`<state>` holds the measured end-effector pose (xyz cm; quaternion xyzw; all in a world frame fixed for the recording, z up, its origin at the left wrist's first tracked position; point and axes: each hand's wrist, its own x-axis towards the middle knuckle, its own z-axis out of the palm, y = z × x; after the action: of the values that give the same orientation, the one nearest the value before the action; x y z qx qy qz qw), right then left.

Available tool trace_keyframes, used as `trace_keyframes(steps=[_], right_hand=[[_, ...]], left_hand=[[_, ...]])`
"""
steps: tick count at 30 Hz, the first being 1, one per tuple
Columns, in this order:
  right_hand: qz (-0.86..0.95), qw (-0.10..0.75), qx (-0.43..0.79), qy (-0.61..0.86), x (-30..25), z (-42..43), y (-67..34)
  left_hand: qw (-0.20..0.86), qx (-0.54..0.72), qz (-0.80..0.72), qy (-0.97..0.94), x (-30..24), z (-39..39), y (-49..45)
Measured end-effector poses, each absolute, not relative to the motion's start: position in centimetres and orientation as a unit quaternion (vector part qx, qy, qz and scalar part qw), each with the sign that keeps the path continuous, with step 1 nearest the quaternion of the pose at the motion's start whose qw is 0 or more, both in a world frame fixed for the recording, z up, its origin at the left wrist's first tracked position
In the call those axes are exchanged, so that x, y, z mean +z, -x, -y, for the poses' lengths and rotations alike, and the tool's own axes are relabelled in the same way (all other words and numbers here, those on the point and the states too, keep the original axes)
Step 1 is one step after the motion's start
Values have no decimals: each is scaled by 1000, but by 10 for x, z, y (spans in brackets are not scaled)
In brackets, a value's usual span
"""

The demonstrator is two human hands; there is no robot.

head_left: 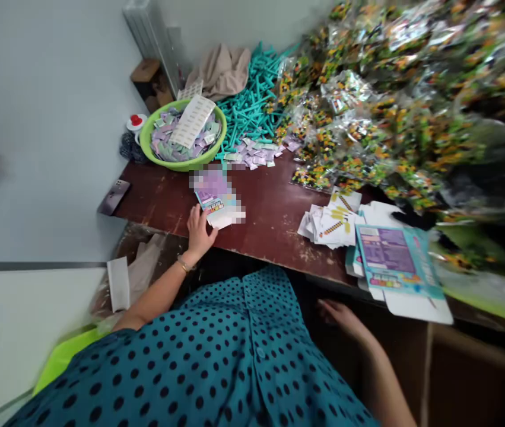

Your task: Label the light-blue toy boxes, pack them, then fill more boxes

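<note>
one box (pixel 215 193) partly pixelated, right fingers (pixel 327 307) shadowed

Purple-and-blue carton (pixel 215 193), black-dotted teal shirt (pixel 234 350)

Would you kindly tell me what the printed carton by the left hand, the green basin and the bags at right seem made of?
Printed carton: probably thin card, from its flat white flap; gloss is unclear.
Green basin: likely smooth moulded plastic, from its even colour and rounded rim.
Bags: likely clear, glossy plastic film, given the wrinkles and bright glints.
</note>
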<state>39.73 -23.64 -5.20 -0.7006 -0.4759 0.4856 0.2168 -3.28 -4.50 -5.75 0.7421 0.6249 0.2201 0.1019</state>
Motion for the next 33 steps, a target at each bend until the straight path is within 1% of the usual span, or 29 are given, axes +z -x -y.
trace_keyframes(steps=[2, 4, 8, 10, 11, 13, 15, 17, 19, 22, 24, 26, 27, 28, 29, 30, 31, 33], right_hand=[[468, 200, 528, 680, -38, 238, -405], [493, 229, 518, 661, -17, 223, -399], [606, 332, 385, 611, 25, 167, -336], [679, 358, 291, 571, 40, 139, -293], [720, 353, 236, 549, 45, 126, -273], [793, 315, 130, 505, 50, 105, -239], [833, 276, 62, 475, 50, 89, -215], [838, 282, 32, 465, 48, 82, -203], [826, 315, 16, 467, 47, 83, -198], [829, 336, 40, 445, 50, 88, -203], [818, 354, 103, 442, 53, 86, -212], [735, 425, 184, 496, 52, 79, -222], [668, 471, 226, 530, 50, 74, -226], [602, 510, 266, 554, 45, 71, -227], [554, 531, 304, 565, 40, 68, -225], [530, 530, 341, 568, 32, 67, -222], [528, 508, 373, 569, 25, 67, -216], [559, 417, 412, 587, 10, 72, -207]], left_hand=[[123, 234, -664, -700, -62, 35, 40], [138, 237, -662, -697, -59, 20, 43], [121, 249, -631, -725, -23, -8, 41], [99, 243, -611, -747, 7, -14, 40], [87, 237, -600, -759, 23, -13, 39], [70, 218, -577, -784, 53, -6, 37], [64, 207, -556, -802, 77, 6, 35], [66, 207, -543, -811, 91, 22, 34], [69, 207, -533, -818, 99, 38, 35], [88, 223, -505, -829, 101, 55, 38], [115, 297, -490, -811, 97, 61, 37], [121, 373, -489, -779, 83, 64, 31], [109, 380, -491, -776, 71, 65, 26], [89, 360, -492, -787, 58, 65, 20], [65, 319, -492, -807, 42, 65, 14], [45, 269, -489, -829, 25, 64, 7], [32, 222, -482, -847, 7, 62, 1], [27, 158, -463, -872, -23, 55, -9]])
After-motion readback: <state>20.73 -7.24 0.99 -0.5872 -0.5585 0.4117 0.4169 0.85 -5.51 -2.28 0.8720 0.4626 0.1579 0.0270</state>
